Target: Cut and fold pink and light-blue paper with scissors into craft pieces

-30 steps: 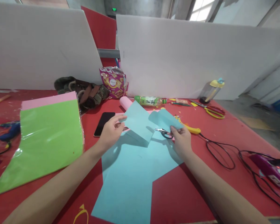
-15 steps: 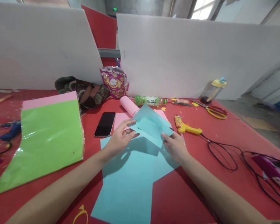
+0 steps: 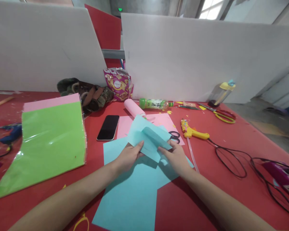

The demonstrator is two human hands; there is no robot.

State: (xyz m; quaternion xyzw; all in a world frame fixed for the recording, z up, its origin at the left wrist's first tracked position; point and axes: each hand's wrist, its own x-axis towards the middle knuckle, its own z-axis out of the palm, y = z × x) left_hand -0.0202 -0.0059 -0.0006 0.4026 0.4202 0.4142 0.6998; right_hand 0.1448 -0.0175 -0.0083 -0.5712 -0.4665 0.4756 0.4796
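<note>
A light blue sheet of paper (image 3: 144, 134) is held up between both hands, with one part curled over on its right side. My left hand (image 3: 130, 156) pinches its lower left edge, thumb on top. On the right edge, my right hand (image 3: 174, 155) grips the curled part between thumb and fingers. Below them more light blue paper (image 3: 132, 199) lies flat on the red table. Black-handled scissors (image 3: 174, 137) show just beyond my right hand, their blades hidden. Pink paper (image 3: 162, 120) lies behind the held sheet.
A phone (image 3: 108, 127) lies left of the paper, near green sheets in a plastic sleeve (image 3: 54, 134). A pink roll (image 3: 134, 108) and a green-capped bottle (image 3: 155, 103) are behind. To the right sit a yellow glue gun (image 3: 194, 131), its cord, and a purple power strip (image 3: 283, 176).
My left hand has closed on the paper's lower left edge. The sheet has turned and come lower, its right part now curled over. The black-handled scissors have come into sight.
</note>
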